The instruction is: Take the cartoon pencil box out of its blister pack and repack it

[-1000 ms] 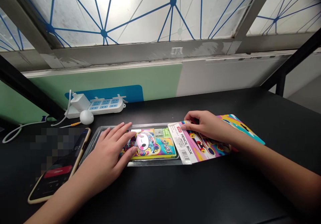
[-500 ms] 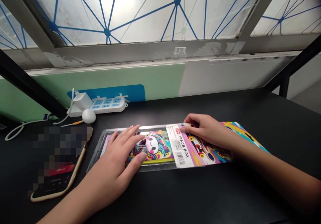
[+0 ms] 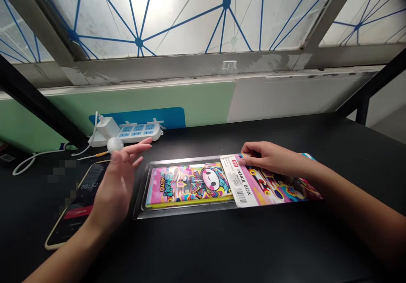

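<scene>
Pencil box (image 3: 190, 185), bright pink and yellow with a white cartoon face, lying flat in a clear tray (image 3: 187, 210) just left of the right grip (image 3: 269, 158). Over its right end, beneath that grip, a printed card (image 3: 253, 190) lettered PENCIL BOX, pinched near its upper corner between thumb and curled fingers. Left of the tray, a left grip (image 3: 114, 190) held in the air, spread and free. Behind that, partly hidden, a phone (image 3: 74, 202); farther beyond, a white power strip (image 3: 139, 134). Under everything, black desk (image 3: 222, 245).

This is an indoor desk spot, home or office I can't tell, with a black table (image 3: 203, 245) by a big window (image 3: 180, 16) and a plug strip (image 3: 139, 137).
</scene>
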Tool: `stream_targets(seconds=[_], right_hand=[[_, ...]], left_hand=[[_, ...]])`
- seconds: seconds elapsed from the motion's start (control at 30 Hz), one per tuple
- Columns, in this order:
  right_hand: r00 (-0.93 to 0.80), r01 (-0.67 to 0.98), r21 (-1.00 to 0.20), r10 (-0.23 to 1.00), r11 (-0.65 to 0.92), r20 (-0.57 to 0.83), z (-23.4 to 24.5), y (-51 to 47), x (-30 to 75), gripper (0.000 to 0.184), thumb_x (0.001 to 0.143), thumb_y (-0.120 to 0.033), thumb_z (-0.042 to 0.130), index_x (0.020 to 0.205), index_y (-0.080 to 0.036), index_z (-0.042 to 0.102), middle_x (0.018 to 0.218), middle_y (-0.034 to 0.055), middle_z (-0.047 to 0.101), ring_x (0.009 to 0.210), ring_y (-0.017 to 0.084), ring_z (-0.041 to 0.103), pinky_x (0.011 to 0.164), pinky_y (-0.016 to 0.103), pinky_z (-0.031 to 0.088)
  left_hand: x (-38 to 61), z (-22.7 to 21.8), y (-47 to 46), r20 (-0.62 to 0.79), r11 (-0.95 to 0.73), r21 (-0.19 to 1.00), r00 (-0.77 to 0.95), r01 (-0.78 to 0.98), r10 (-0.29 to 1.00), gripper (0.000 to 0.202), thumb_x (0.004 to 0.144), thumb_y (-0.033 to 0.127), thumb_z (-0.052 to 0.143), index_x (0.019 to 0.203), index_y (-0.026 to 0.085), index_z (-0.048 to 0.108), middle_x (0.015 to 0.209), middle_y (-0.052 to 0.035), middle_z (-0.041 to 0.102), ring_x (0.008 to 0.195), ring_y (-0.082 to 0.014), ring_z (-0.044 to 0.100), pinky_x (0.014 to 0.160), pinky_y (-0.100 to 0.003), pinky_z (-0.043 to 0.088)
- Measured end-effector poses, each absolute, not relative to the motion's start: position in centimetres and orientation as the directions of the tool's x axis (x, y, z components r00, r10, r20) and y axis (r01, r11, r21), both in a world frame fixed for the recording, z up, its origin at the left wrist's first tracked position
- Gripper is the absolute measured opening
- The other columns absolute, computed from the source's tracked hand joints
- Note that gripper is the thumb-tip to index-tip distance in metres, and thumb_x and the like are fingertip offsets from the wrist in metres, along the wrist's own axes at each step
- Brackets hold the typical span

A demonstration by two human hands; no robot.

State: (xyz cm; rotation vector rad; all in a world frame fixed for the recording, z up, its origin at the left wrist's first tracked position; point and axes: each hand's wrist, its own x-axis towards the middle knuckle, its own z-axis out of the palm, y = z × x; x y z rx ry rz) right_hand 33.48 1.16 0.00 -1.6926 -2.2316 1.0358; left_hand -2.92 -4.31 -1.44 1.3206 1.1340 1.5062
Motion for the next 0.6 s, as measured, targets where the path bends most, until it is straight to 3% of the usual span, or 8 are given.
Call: stream_targets(seconds=[0.13, 0.3, 0.47, 0.6], right_hand=[[-0.461, 0.750, -0.648, 0.806, 0.132, -0.371, 0.5, 1.4, 34.6, 0.057, 0.072, -0.061, 0.080, 0.115, -0.026, 0.065, 0.108, 0.0025, 0.074, 0.095, 0.026, 0.068, 0.074, 0.031, 0.051], [-0.386, 0.805, -0.566, 0.880, 0.175, -0.277, 0.7, 0.8, 32.9, 0.081, 0.065, -0.065, 0.083, 0.134, -0.028, 0.060, 0.132, 0.0057, 0.068, 0.114, 0.032, 0.065, 0.092, 0.036, 0.053], [-0.449, 0.806, -0.491, 0.882, 0.330, -0.144, 0.8, 0.3, 28.1, 0.077, 0.071, -0.072, 0.075, 0.131, -0.026, 0.065, 0.134, 0.0112, 0.065, 0.118, 0.037, 0.060, 0.097, 0.046, 0.048], [-0.582, 0.780, -0.345, 0.808, 0.521, -0.095, 1.5, 0.4, 22.3, 0.073, 0.081, -0.074, 0.067, 0.129, -0.019, 0.065, 0.126, 0.0158, 0.068, 0.114, 0.039, 0.061, 0.097, 0.051, 0.043]], left_hand=[[-2.1, -1.6, -4.5, 0.237, -0.251, 0.951, -0.097, -0.182, 0.967, 0.072, 0.099, 0.076, 0.019, 0.118, 0.028, 0.069, 0.150, -0.0077, 0.058, 0.151, -0.0323, 0.034, 0.124, -0.055, 0.016], [-1.7, -1.7, -5.2, 0.255, -0.276, 0.940, -0.125, -0.199, 0.959, 0.069, 0.100, 0.074, 0.016, 0.117, 0.029, 0.066, 0.151, -0.0058, 0.058, 0.152, -0.0272, 0.035, 0.125, -0.048, 0.017], [-1.7, -1.5, -5.3, 0.250, -0.271, 0.947, -0.133, -0.174, 0.959, 0.065, 0.102, 0.069, 0.012, 0.118, 0.028, 0.061, 0.153, -0.0056, 0.056, 0.151, -0.0244, 0.038, 0.125, -0.046, 0.023], [-1.7, -1.5, -5.2, 0.246, -0.274, 0.942, -0.155, -0.194, 0.957, 0.066, 0.101, 0.072, 0.016, 0.119, 0.026, 0.059, 0.153, -0.0092, 0.056, 0.150, -0.0268, 0.039, 0.124, -0.048, 0.023]])
